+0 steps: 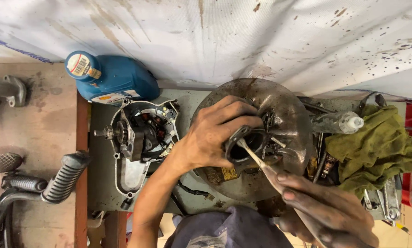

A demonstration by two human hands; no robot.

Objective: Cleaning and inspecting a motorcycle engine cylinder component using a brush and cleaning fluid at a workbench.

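Hands first, nearest the camera. Right hand (327,209), grimy with oil, is closed around a thin pale stick or brush handle (256,158), pinched between thumb and fingers near its lower end; the tip reaches into the bore of a small dark cylindrical part (245,146). Left hand (215,133) wraps that part from the left, fingers curled over its top and outer wall, holding it over the metal basin (284,115).

Handling, as a judgement: the cylindrical part looks like cast or machined metal, so rigid and fairly heavy for its bulk. Its surface appears wet with oil or solvent and will be slippery; a full wrap around the outer wall, as shown, is the secure hold. The open rim should be kept clear for the stick. The stick is light and slender and would likely flex under side load.

The basin is round, dented and stained, and rests on the grey surface (100,183). Several loose small metal pieces lie inside it, too cluttered to identify.

Left of the basin sits an engine cover with copper windings (141,133). Right of it lie a clear plastic bottle (339,123) on its side and an olive rag (376,147).

Farthest back stands a blue oil bottle (111,78) against a stained white sheet (215,36).
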